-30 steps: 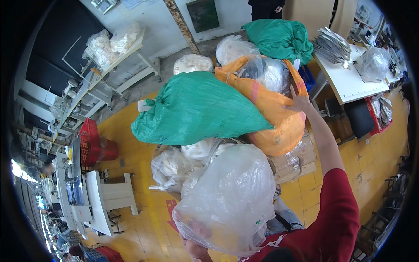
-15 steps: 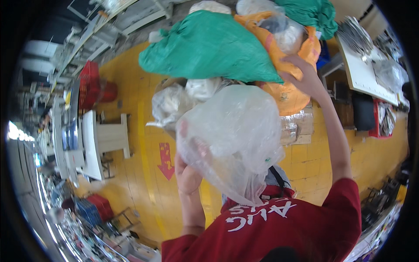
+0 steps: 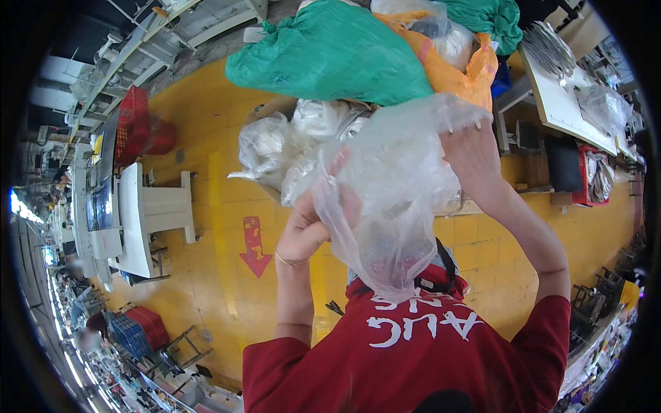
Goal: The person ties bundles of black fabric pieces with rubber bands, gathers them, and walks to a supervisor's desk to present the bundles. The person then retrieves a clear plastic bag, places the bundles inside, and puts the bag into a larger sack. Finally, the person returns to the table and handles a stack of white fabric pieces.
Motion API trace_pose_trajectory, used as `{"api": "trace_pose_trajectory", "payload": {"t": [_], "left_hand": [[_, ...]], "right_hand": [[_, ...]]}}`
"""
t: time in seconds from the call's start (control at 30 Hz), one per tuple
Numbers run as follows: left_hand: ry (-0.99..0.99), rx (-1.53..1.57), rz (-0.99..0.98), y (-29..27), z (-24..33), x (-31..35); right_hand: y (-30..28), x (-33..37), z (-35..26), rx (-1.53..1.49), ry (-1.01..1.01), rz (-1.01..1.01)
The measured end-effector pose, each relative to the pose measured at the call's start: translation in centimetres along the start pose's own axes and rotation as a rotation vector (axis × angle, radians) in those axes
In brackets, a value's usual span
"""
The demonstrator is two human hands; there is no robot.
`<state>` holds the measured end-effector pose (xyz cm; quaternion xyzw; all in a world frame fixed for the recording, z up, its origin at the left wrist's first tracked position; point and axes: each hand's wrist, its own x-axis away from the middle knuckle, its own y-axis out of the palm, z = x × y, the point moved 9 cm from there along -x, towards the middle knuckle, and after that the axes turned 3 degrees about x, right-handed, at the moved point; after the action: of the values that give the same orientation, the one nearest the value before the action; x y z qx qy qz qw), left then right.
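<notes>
A large clear plastic bag (image 3: 403,179) is stretched between my two hands in front of my chest. My left hand (image 3: 313,221) grips its left side, thumb in front and some fingers showing through the film. My right hand (image 3: 474,155) is closed on the upper right edge, its fingertips pressed on the plastic. Behind the bag stands a cardboard box (image 3: 265,113) filled with white and clear plastic bundles (image 3: 320,120), partly covered by the bag. A green sack (image 3: 330,51) lies just beyond the box, and an orange sack (image 3: 451,65) sits past my right hand.
Another green sack (image 3: 492,20) rests at the far right. A white table (image 3: 568,103) stands on the right, with a red crate (image 3: 592,175) below it. On the left are a white workbench (image 3: 141,217) and red baskets (image 3: 134,127). The yellow floor (image 3: 220,303) carries a red arrow (image 3: 255,248).
My right hand has left the orange sack and come back to the bag, now gripping its upper edge. The bag is spread wider and my left hand has shifted slightly up and right.
</notes>
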<state>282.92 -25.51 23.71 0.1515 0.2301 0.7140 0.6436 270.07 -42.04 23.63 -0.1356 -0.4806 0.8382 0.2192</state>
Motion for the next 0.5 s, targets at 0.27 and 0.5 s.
{"api": "trace_pose_trajectory", "payload": {"t": [0.27, 0.5], "left_hand": [[0.028, 0.028, 0.122, -2.9, 0.7, 1.3], [0.155, 0.252, 0.462, -7.7, 2.6, 2.4]], "right_hand": [[-1.0, -0.4, -14.8, -0.437, -0.355, 0.209], [-8.8, 0.1, -0.1, -1.174, -0.151, 0.071]]}}
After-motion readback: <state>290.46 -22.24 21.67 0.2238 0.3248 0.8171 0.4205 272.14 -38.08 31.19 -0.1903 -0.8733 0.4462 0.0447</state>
